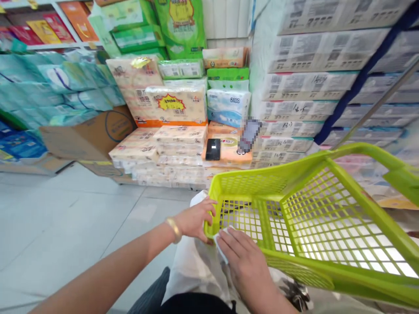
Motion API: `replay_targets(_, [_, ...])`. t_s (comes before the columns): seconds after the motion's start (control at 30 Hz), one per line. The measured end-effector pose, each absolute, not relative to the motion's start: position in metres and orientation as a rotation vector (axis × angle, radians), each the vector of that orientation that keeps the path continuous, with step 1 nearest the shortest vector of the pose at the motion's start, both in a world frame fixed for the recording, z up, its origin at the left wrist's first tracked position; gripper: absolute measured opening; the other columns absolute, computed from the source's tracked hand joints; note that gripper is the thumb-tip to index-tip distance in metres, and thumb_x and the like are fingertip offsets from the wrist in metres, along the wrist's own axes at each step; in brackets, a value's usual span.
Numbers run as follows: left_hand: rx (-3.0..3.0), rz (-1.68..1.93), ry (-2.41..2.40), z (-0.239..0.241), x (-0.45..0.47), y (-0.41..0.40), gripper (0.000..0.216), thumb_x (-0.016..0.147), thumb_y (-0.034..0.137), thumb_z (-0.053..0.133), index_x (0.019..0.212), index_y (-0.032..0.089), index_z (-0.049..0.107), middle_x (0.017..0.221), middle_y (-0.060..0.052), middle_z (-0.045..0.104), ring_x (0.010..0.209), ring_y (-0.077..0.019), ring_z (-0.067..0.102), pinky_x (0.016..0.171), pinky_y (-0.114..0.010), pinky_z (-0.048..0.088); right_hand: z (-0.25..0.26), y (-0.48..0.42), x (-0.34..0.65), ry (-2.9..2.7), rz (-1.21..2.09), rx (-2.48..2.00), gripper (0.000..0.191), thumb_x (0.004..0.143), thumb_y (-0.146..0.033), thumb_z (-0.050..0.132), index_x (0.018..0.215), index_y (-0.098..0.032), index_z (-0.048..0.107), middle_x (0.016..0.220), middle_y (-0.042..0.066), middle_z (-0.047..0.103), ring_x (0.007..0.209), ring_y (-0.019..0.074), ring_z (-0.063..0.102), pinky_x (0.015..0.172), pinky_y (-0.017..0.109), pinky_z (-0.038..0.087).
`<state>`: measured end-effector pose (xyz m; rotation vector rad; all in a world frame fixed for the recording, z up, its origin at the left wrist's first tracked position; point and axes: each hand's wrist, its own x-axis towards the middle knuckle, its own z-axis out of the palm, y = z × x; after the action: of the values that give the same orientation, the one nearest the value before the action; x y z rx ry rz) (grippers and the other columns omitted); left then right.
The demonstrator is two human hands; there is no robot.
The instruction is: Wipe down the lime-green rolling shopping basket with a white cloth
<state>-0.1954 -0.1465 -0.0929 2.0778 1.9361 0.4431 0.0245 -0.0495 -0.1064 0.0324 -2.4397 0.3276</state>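
Shopping basket [294, 265], yellow-green plastic, lattice sides: near right, tilted, open side facing up and left. Left hand [196, 218], gold bracelet [173, 230] at wrist: fingers curled round the basket's left end. Right hand [247, 261]: fingers nearly straight, laid over a white cloth [221, 249] at the same end, just beside the left; thumb hidden, closure cannot be told. Black smartphone [213, 150]: far, atop an orange tissue pack [229, 156]. Cardboard box [94, 133]: far left.
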Motion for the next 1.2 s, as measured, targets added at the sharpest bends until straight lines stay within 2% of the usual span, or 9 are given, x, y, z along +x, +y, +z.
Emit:
replay_targets(0.17, [2.035, 0.463, 1.963, -0.096, -0.193, -0.152, 0.029, 0.048, 0.031, 0.091, 0.068, 0.023, 0.071, 0.097, -0.002, 0.069, 0.128, -0.03, 0.049, 0.121, -0.048, 0.02, -0.108, -0.056, 0.008, -2.481, 0.368, 0.127, 0.03, 0.089, -0.015, 0.055, 0.117, -0.018, 0.067, 0.115, 0.006, 0.074, 0.11, 0.0222, 0.066, 0.096, 0.036, 0.053])
replay_targets(0.4, [2.047, 0.552, 1.92, -0.095, -0.192, -0.151, 0.027, 0.052, 0.036, 0.089, 0.065, 0.024, 0.069, 0.093, -0.001, 0.069, 0.128, -0.0298, 0.049, 0.121, -0.046, 0.019, -0.098, -0.037, 0.022, -2.581, 0.34, 0.207, 0.035, 0.088, -0.012, 0.053, 0.12, -0.019, 0.065, 0.119, 0.006, 0.072, 0.114, 0.0215, 0.064, 0.097, 0.035, 0.051])
replay_targets(0.6, [2.079, 0.558, 1.878, -0.096, -0.197, -0.152, 0.022, 0.056, 0.022, 0.086, 0.07, 0.023, 0.069, 0.098, -0.002, 0.069, 0.133, -0.0292, 0.045, 0.121, -0.045, 0.02, -0.088, -0.047, 0.008, -2.648, 0.395, 0.316, 0.038, 0.087, -0.009, 0.053, 0.123, -0.015, 0.064, 0.123, 0.006, 0.07, 0.117, 0.022, 0.062, 0.103, 0.038, 0.05])
replay_targets(0.8, [2.113, 0.619, 1.833, -0.099, -0.199, -0.149, 0.03, 0.052, 0.04, 0.089, 0.063, 0.023, 0.068, 0.096, -0.002, 0.069, 0.129, -0.0281, 0.048, 0.118, -0.043, 0.026, -0.071, -0.022, 0.044, -2.76, 0.365, 0.319, 0.052, 0.083, -0.005, 0.049, 0.132, -0.018, 0.058, 0.132, 0.006, 0.065, 0.125, 0.0203, 0.058, 0.102, 0.037, 0.051])
replay_targets(0.97, [2.088, 0.617, 1.857, -0.097, -0.208, -0.153, 0.031, 0.051, 0.04, 0.089, 0.062, 0.023, 0.067, 0.096, -0.001, 0.069, 0.127, -0.0289, 0.051, 0.119, -0.046, 0.025, -0.071, -0.033, 0.023, -2.741, 0.352, 0.329, 0.037, 0.089, -0.016, 0.054, 0.125, -0.017, 0.063, 0.125, 0.008, 0.069, 0.118, 0.0223, 0.063, 0.101, 0.038, 0.052])
replay_targets(1.1, [2.077, 0.551, 1.886, -0.091, -0.215, -0.164, 0.027, 0.048, 0.031, 0.09, 0.061, 0.022, 0.068, 0.108, -0.001, 0.069, 0.132, -0.0314, 0.046, 0.118, -0.047, 0.026, -0.071, -0.048, -0.001, -2.709, 0.381, 0.368, 0.031, 0.09, -0.014, 0.055, 0.119, -0.017, 0.066, 0.122, 0.006, 0.071, 0.114, 0.0204, 0.065, 0.102, 0.035, 0.051])
replay_targets(1.2, [2.035, 0.55, 1.931, -0.088, -0.22, -0.176, 0.03, 0.048, 0.035, 0.091, 0.065, 0.022, 0.07, 0.123, -0.002, 0.065, 0.136, -0.0314, 0.041, 0.118, -0.047, 0.027, -0.067, -0.046, 0.002, -2.759, 0.411, 0.397, 0.037, 0.089, -0.01, 0.054, 0.124, -0.018, 0.063, 0.127, 0.004, 0.068, 0.118, 0.0191, 0.063, 0.104, 0.033, 0.049])
